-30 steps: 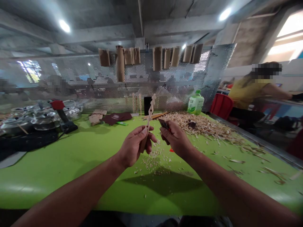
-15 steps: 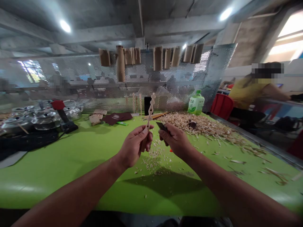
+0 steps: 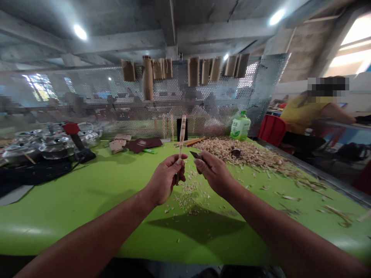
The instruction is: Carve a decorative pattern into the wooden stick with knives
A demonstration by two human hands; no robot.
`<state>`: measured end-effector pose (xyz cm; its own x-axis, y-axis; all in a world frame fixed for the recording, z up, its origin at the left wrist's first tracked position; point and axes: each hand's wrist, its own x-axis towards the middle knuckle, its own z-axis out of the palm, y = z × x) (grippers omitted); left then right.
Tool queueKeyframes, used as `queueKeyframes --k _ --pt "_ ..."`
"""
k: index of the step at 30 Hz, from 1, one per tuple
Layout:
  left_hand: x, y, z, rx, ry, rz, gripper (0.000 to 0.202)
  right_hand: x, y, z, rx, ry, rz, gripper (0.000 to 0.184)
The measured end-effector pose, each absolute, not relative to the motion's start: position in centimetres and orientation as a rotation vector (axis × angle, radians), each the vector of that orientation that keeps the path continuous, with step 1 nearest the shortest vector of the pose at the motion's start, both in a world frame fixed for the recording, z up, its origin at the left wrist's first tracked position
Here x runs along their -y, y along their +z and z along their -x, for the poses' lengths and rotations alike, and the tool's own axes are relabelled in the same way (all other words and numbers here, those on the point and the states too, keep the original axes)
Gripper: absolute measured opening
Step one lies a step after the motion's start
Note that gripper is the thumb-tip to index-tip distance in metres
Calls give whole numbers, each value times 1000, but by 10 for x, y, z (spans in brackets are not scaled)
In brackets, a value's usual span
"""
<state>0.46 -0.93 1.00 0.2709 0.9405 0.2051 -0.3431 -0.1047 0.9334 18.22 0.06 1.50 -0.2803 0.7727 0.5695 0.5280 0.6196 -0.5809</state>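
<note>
My left hand (image 3: 168, 175) is closed around the lower end of a thin carved wooden strip (image 3: 182, 133), which stands upright above the fist, its narrow side now facing me. Close by on the right, my right hand (image 3: 214, 170) is closed around a knife (image 3: 194, 155); its dark blade points up and left toward the strip, apart from it. The knife's handle is hidden in the fingers. Small wood chips (image 3: 189, 191) lie scattered on the green tabletop (image 3: 116, 216) beneath both hands.
A heap of shavings (image 3: 249, 152) spreads on the right, near a green-labelled bottle (image 3: 240, 126). Brown sandpaper sheets (image 3: 142, 145) lie behind my left hand. Metal pots (image 3: 55, 146) stand at left. A perforated metal screen (image 3: 174, 92) rises behind. A person in yellow (image 3: 307, 110) sits at right.
My left hand has turned the carved strip about its length, so its wavy outline now shows edge-on. The knife in my right hand has shifted slightly left.
</note>
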Motion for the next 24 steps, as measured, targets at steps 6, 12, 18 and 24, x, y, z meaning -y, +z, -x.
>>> queueKeyframes --k 6,12,18,24 --pt "9 10 -5 -673 1227 -1269 23 5 19 -183 1995 259 1101 36" --pt "13 13 -6 -634 1219 -1281 18 6 21 -181 2021 228 1074 33" --pt "13 11 -7 -618 1235 -1261 26 5 19 -180 2062 258 1042 32" --pt "12 9 -7 -694 1200 -1360 23 -1 14 -177 1930 314 1070 25"
